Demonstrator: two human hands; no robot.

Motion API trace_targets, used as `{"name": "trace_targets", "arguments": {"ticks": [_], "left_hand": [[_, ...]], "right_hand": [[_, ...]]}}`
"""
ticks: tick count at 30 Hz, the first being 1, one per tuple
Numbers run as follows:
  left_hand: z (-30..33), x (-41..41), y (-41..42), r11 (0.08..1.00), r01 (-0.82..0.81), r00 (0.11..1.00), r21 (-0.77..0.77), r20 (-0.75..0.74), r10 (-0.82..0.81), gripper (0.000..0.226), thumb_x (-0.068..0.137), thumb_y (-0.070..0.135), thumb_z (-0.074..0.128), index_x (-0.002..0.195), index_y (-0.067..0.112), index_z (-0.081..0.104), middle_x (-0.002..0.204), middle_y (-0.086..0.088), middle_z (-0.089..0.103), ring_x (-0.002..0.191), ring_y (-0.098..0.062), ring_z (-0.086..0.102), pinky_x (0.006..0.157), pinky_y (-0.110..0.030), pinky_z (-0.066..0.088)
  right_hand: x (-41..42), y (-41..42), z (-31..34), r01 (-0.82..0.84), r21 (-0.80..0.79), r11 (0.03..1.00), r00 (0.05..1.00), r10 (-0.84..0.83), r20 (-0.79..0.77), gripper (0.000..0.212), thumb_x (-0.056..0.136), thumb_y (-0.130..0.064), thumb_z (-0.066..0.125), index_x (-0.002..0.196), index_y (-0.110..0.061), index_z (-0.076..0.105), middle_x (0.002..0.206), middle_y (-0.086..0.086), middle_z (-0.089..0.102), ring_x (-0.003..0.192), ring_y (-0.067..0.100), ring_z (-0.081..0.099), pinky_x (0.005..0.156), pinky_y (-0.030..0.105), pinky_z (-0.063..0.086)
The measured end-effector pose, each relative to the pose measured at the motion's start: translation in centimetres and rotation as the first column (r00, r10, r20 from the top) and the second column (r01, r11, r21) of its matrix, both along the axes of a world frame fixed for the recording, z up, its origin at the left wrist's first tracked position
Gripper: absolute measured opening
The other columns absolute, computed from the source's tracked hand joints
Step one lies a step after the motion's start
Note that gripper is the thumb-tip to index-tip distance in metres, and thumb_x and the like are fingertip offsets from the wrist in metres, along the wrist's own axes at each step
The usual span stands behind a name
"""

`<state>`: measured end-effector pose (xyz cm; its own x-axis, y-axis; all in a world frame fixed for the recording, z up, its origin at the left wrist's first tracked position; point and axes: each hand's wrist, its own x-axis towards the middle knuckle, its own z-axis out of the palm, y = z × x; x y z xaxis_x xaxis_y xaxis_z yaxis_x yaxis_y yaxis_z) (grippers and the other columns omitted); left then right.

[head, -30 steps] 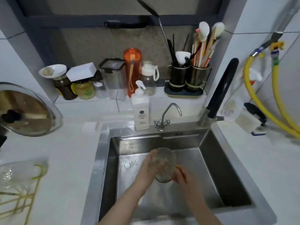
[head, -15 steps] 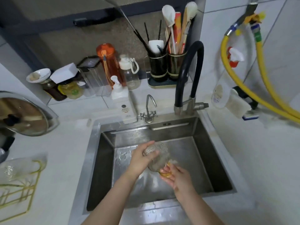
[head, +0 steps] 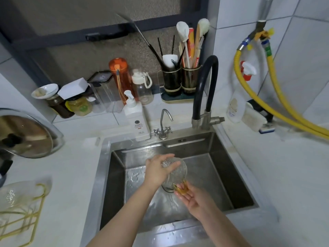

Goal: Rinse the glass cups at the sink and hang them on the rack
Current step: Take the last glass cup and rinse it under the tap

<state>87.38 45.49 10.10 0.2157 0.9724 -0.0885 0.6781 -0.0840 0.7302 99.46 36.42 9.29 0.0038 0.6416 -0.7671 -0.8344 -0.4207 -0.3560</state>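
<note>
Behind sink (head: 231, 175), soap bottle (head: 137, 120), label unreadable

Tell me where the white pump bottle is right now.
In the head view, the white pump bottle stands on the counter behind the sink's back-left corner, just left of the small chrome tap.

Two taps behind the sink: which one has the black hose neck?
The right tap, at the sink's back right corner. The small chrome tap beside the soap bottle is bare metal.
</note>
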Motion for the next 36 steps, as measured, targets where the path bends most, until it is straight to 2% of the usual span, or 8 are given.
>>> {"name": "trace_targets", "arguments": {"ticks": [3, 7, 12, 15, 19, 24, 31, 36], "left_hand": [[-0.4, -0.4, -0.1, 1.000, 0.017, 1.000, -0.011, -0.001, -0.017, 0.044, 0.074, 0.063, 0.064, 0.113, 0.043, 0.063, 0.125, 0.009, 0.060, 0.123, -0.012, 0.044, 0.095, -0.023, 0.018], [-0.8, -1.1, -0.8, 0.991, 0.012, 0.989, -0.134, 0.150, 0.008, 0.048, 0.078, 0.049, 0.070, 0.121, 0.030, 0.061, 0.129, 0.004, 0.058, 0.123, -0.013, 0.050, 0.108, -0.030, 0.035], [-1.0, -1.9, -1.4, 0.932, 0.124, 0.958, -0.342, 0.285, -0.023, 0.073, 0.077, 0.028, 0.077, 0.141, 0.021, 0.040, 0.127, -0.002, 0.050, 0.107, -0.014, 0.057, 0.082, -0.017, 0.050], [-0.7, -1.5, -1.0, 0.913, 0.195, 0.949, -0.359, 0.305, -0.082, 0.090, 0.071, 0.030, 0.082, 0.145, 0.024, 0.030, 0.134, 0.002, 0.045, 0.118, -0.012, 0.050, 0.091, -0.019, 0.046], [0.1, 0.3, -0.2, 0.911, 0.245, 0.936, -0.331, 0.326, -0.133, 0.104, 0.059, 0.042, 0.086, 0.145, 0.029, 0.029, 0.140, 0.012, 0.041, 0.128, -0.006, 0.040, 0.111, -0.030, 0.033], [-0.2, 3.8, 0.5, 0.961, 0.144, 0.917, -0.235, 0.397, -0.040, 0.094, 0.062, 0.023, 0.088, 0.139, 0.020, 0.036, 0.129, 0.016, 0.048, 0.123, -0.002, 0.045, 0.094, -0.005, 0.032], [0.0, 8.1, 1.7, 0.988, 0.055, 0.883, -0.144, 0.469, 0.019, 0.073, 0.063, 0.010, 0.086, 0.119, 0.028, 0.043, 0.113, 0.021, 0.051, 0.095, 0.029, 0.047, 0.077, 0.004, 0.036], [0.0, 9.4, 3.8, 0.984, 0.053, 0.862, -0.167, 0.505, 0.040, 0.086, 0.055, 0.030, 0.090, 0.127, 0.027, 0.042, 0.119, 0.020, 0.054, 0.105, 0.022, 0.048, 0.079, 0.002, 0.038]], "right_hand": [[-0.1, -0.3, 0.1, 0.009, -0.006, 1.000, 1.000, -0.009, 0.004, 0.015, 0.093, -0.004, 0.054, 0.083, 0.007, 0.059, 0.068, 0.020, 0.068, 0.077, 0.030, 0.064, 0.053, 0.039, 0.058], [0.3, -0.4, 0.0, -0.077, 0.045, 0.996, 0.968, 0.064, 0.241, 0.021, 0.095, -0.006, 0.051, 0.079, 0.004, 0.059, 0.064, 0.015, 0.067, 0.061, 0.024, 0.069, 0.050, 0.032, 0.059], [3.0, 0.0, -0.8, -0.376, 0.086, 0.923, 0.644, 0.194, 0.740, 0.013, 0.092, -0.004, 0.054, 0.089, -0.005, 0.066, 0.071, 0.007, 0.067, 0.070, 0.020, 0.066, 0.082, 0.044, 0.057], [5.5, 0.4, -0.1, -0.587, 0.068, 0.807, 0.393, 0.210, 0.895, 0.015, 0.091, -0.008, 0.057, 0.095, -0.020, 0.067, 0.085, 0.001, 0.071, 0.084, 0.017, 0.069, 0.089, 0.035, 0.055], [8.3, 1.2, 0.9, -0.662, 0.090, 0.744, 0.323, 0.174, 0.930, 0.019, 0.090, -0.011, 0.059, 0.100, -0.025, 0.067, 0.095, -0.001, 0.073, 0.089, 0.011, 0.069, 0.089, 0.023, 0.053], [11.3, 2.9, 1.8, -0.692, 0.115, 0.713, 0.351, 0.193, 0.916, 0.017, 0.089, -0.014, 0.060, 0.103, -0.017, 0.070, 0.093, -0.004, 0.072, 0.082, -0.001, 0.068, 0.073, 0.012, 0.051], [17.3, 10.8, 0.4, -0.456, 0.086, 0.886, 0.391, 0.113, 0.913, 0.006, 0.093, -0.017, 0.056, 0.097, -0.015, 0.060, 0.087, 0.003, 0.064, 0.086, 0.021, 0.062, 0.080, 0.035, 0.054], [22.2, 18.3, -3.4, -0.449, -0.056, 0.892, 0.219, 0.171, 0.961, 0.033, 0.083, -0.046, 0.060, 0.097, -0.016, 0.059, 0.099, 0.013, 0.064, 0.095, 0.031, 0.063, 0.092, 0.050, 0.051]]}}
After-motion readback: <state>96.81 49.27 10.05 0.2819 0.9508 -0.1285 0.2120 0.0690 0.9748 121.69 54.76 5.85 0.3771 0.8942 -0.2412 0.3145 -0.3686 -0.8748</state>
